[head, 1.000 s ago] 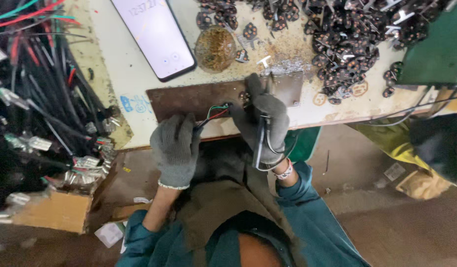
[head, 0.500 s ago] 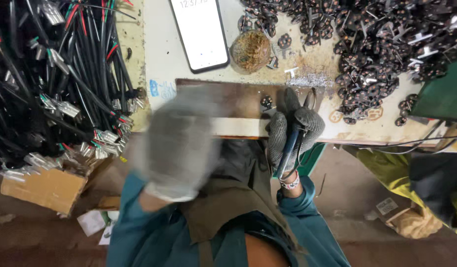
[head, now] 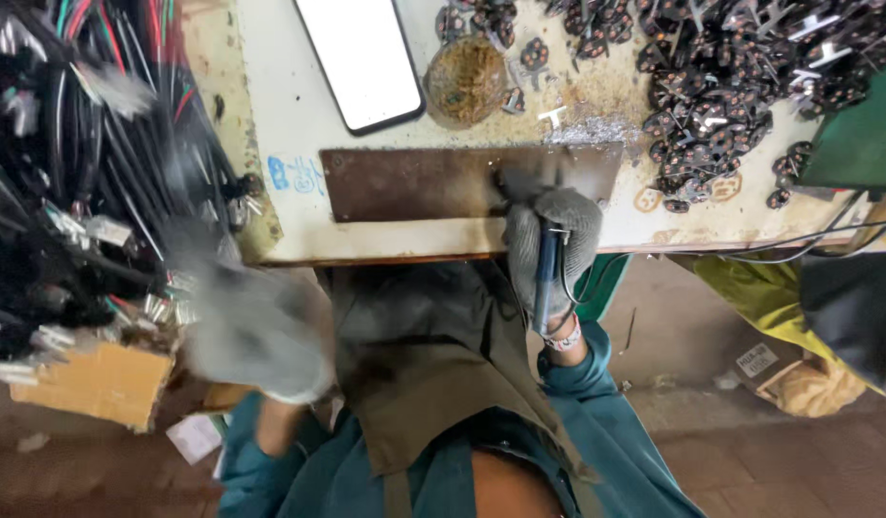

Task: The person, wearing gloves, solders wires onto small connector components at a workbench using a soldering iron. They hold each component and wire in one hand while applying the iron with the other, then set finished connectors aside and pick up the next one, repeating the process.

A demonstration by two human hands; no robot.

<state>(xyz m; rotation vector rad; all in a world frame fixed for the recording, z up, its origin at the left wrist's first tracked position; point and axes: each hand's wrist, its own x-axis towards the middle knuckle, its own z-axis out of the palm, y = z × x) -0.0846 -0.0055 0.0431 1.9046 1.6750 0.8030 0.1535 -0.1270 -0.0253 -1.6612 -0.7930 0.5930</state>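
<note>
Grip, left hand: left hand in a grey glove is blurred, held low off the worktop edge just beside the cable bundle; whether its fingers hold anything cannot be told.
Cable bundle: black cables with red and green cores and metal-tipped ends fill the far left, heaped over a cardboard box.
Worktop: pale, stained worktop runs across the top of the view.
Phone: smartphone with a lit white screen lies flat at the upper left of the worktop, tilted.
Bowl: small round brass-coloured dish sits just right of the phone.
Plate: brown metal plate lies flat near the worktop's front edge.
Grip, right hand: right hand, also in a grey glove, is closed around a blue-handled soldering iron, its tip end over the plate's right part.
Solder scraps: silvery flecks lie just above the plate's right end.
Parts heap: dark small components are piled at the upper right.
Clothing: brown apron over a teal jacket.
</note>
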